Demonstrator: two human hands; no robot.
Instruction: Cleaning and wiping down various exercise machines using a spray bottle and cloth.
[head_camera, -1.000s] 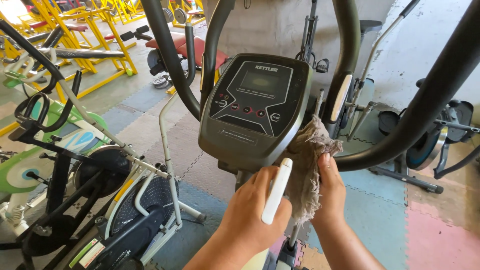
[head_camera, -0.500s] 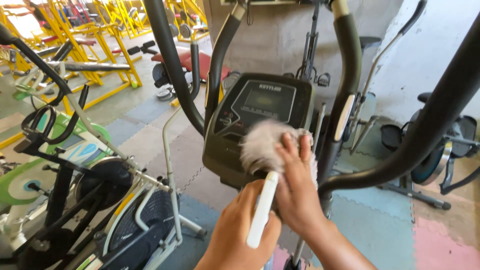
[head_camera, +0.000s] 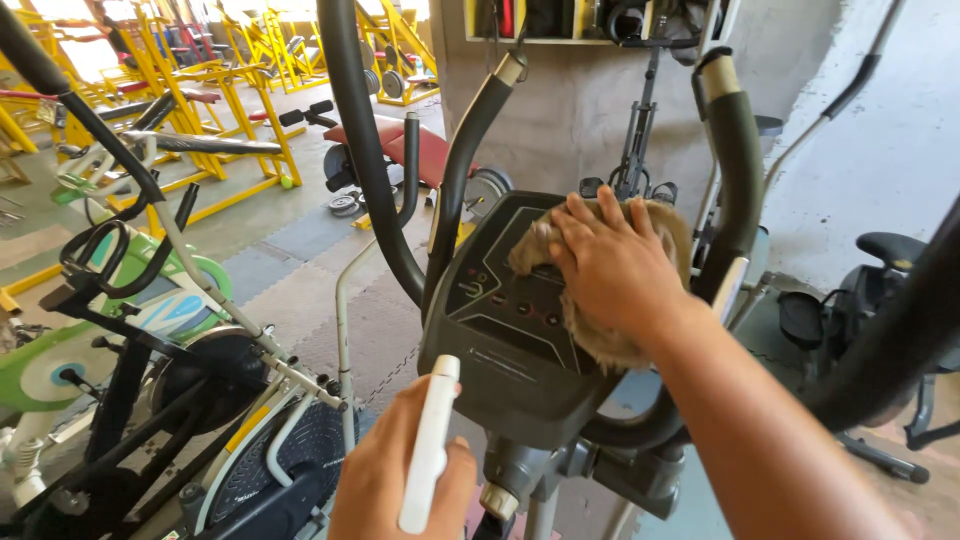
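Head view, L to R. Far L: green-and-white exercise bike (head_camera: 110, 330) w/ black handlebars; behind it, yellow weight benches (head_camera: 215, 130) and a red padded bench (head_camera: 395, 150) on the grey mat floor (head_camera: 300, 270). Lower centre: left hand (head_camera: 405, 480), fingers wrapped around a slim white spray bottle (head_camera: 430, 445), held upright just beside the console's lower L edge, not touching it. Centre: dark console (head_camera: 500, 320) of an elliptical trainer, flanked by two curved black handle bars (head_camera: 350, 130); these bars cross the view and hide part of the room behind. Centre-R: right hand (head_camera: 610, 265), fingers spread and pressed flat on a tan fuzzy cloth (head_camera: 600, 340), which covers the console's upper R part incl. the display. Forearm hides the console's R edge. Far R: another black machine (head_camera: 890, 290) by the pale wall (head_camera: 880, 150).

Vs. 0.5 s ago: cloth and right hand have moved up onto the display; bottle hand sits lower L, further from the console.
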